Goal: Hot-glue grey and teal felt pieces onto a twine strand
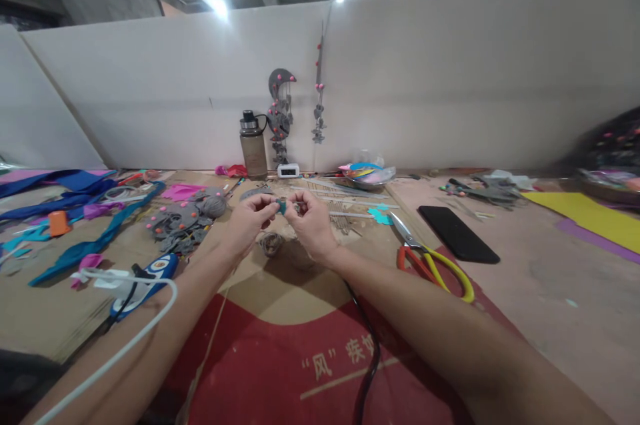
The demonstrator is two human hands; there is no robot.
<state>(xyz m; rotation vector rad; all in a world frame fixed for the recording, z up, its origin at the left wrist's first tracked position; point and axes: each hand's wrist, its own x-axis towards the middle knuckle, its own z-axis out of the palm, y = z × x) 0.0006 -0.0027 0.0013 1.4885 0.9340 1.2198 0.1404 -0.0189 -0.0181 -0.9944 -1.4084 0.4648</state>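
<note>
Between the fingertips of both hands is a small dark teal piece [282, 205], too small to tell its exact kind. My left hand [253, 219] pinches it from the left. From the right, my right hand [311, 225] closes thumb and fingers on its other side. Just below the hands lies a small coil of grey-brown string [271, 244] on the cardboard. A grey felt piece [256, 192] shows partly behind my left hand. Orange-and-yellow-handled scissors [430, 255] rest to the right, blades partly apart, beside a bright turquoise cut-out [381, 215].
A black phone [459, 233] lies right of the scissors. Grey felt with pink beads [180, 221] and blue cloth strips [100, 238] cover the left. A bottle [253, 148] stands against the white panel [450, 78]. A black cable [369, 351] crosses the red-printed cardboard [260, 371].
</note>
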